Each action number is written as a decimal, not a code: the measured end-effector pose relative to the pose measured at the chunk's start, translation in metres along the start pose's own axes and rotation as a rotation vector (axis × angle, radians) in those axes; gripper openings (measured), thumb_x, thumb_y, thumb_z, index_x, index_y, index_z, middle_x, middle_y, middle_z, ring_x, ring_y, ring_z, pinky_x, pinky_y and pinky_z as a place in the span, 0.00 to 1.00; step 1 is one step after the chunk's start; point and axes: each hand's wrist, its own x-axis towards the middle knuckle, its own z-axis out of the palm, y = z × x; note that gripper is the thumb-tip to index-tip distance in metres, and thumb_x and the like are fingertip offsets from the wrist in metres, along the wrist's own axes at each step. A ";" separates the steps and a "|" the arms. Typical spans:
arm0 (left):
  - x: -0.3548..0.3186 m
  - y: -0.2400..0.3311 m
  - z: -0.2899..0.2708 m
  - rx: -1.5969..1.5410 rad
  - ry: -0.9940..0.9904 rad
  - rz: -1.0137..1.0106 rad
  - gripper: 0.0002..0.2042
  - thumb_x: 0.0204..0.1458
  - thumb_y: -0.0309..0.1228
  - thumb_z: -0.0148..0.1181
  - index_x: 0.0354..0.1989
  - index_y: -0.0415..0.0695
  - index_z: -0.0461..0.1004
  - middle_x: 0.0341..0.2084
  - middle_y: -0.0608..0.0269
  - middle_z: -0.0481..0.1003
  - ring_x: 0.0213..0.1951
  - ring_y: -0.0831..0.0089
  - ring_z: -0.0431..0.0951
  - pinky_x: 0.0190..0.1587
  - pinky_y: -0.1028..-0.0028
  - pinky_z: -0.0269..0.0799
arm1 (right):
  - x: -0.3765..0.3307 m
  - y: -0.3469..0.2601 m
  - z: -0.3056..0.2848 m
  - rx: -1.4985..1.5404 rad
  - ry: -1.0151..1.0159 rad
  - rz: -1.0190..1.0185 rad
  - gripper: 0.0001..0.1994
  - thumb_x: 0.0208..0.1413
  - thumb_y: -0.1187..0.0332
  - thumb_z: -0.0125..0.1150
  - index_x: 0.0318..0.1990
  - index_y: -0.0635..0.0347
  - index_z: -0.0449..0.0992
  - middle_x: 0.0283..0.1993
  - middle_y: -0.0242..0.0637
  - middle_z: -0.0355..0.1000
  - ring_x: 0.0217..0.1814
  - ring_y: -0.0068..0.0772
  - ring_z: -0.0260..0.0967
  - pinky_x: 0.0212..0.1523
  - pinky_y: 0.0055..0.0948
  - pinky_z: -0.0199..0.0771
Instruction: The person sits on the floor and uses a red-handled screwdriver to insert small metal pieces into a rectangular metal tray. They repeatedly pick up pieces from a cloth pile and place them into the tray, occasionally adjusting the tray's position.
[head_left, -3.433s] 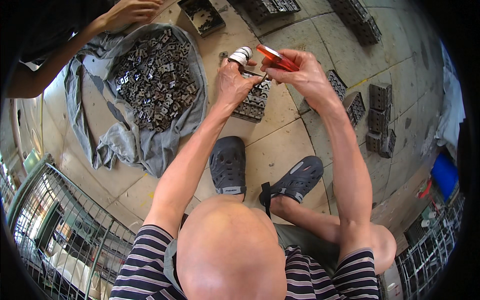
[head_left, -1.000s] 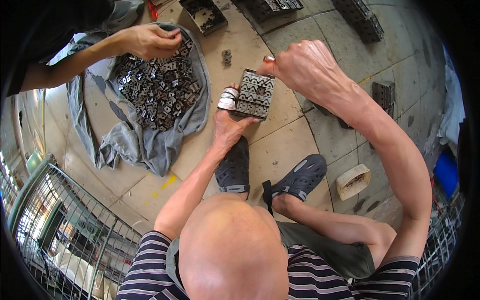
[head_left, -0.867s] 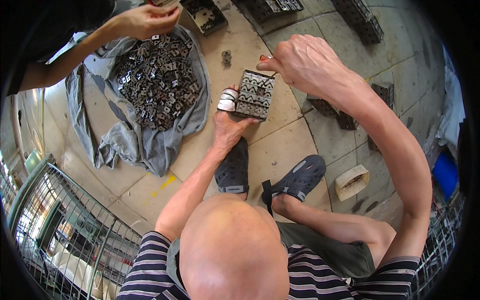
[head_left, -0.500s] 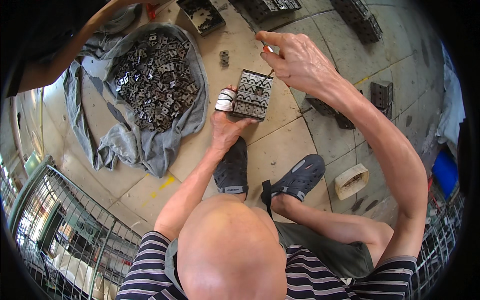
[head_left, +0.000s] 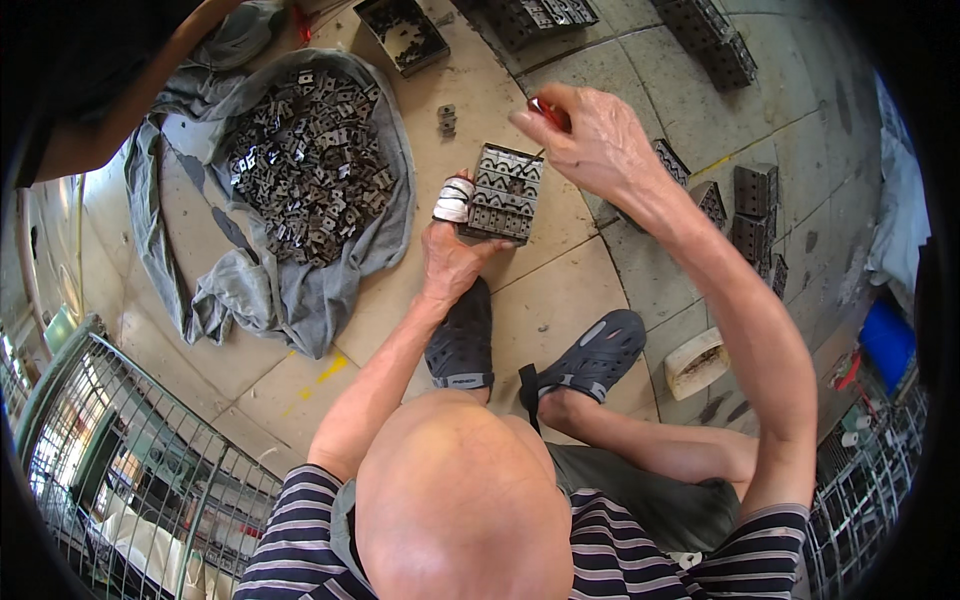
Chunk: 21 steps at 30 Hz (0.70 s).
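My left hand (head_left: pixel 455 265) grips a small dark metal block (head_left: pixel 507 195) by its lower left side; white tape wraps one finger. Rows of bent, zigzag metal pieces fill the block's upper face. Closed around a red-handled tool (head_left: pixel 552 114), my right hand (head_left: pixel 598 140) is just above and right of the block. The tool's thin shaft is mostly hidden by my fingers, and its tip seems close to the block's upper right corner. Left of the block, a large heap of small metal clips (head_left: pixel 310 170) lies on a grey cloth (head_left: pixel 385 235).
A few loose clips (head_left: pixel 446 121) lie on the tiled floor above the block. An open box (head_left: pixel 402 35) stands at the top. More metal blocks (head_left: pixel 755 210) are at the right, near a cream-coloured container (head_left: pixel 697 365). Wire-mesh racks (head_left: pixel 150 440) flank me. Another person's arm (head_left: pixel 120 130) enters at upper left.
My right hand has shifted slightly down and right, its fingers folding further round the red handle. My left hand and the block have barely moved.
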 end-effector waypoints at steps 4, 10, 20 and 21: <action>0.005 0.000 0.001 -0.027 -0.042 0.004 0.52 0.34 0.22 0.85 0.74 0.39 0.63 0.62 0.53 0.77 0.60 0.65 0.79 0.65 0.67 0.73 | 0.000 0.013 0.020 0.709 -0.227 0.364 0.18 0.63 0.54 0.67 0.33 0.64 0.81 0.22 0.41 0.75 0.29 0.34 0.76 0.43 0.34 0.75; 0.008 0.003 0.001 -0.202 -0.096 -0.129 0.57 0.33 0.19 0.84 0.78 0.42 0.56 0.64 0.58 0.74 0.62 0.68 0.76 0.66 0.67 0.72 | -0.010 0.014 0.034 0.932 -0.119 0.501 0.15 0.67 0.60 0.67 0.40 0.67 0.82 0.23 0.29 0.73 0.25 0.19 0.69 0.35 0.25 0.71; -0.002 -0.008 0.012 -0.226 0.016 -0.093 0.59 0.31 0.18 0.84 0.78 0.41 0.55 0.70 0.57 0.70 0.68 0.68 0.71 0.70 0.67 0.68 | -0.018 -0.020 0.065 1.297 0.494 0.642 0.06 0.61 0.74 0.68 0.34 0.68 0.79 0.26 0.25 0.68 0.20 0.17 0.58 0.23 0.24 0.57; -0.001 -0.009 0.011 -0.200 0.035 -0.098 0.59 0.30 0.18 0.84 0.78 0.41 0.56 0.70 0.57 0.70 0.68 0.67 0.71 0.71 0.67 0.67 | -0.016 -0.022 0.067 1.343 0.528 0.637 0.05 0.61 0.75 0.68 0.34 0.68 0.79 0.26 0.25 0.67 0.20 0.16 0.56 0.23 0.24 0.55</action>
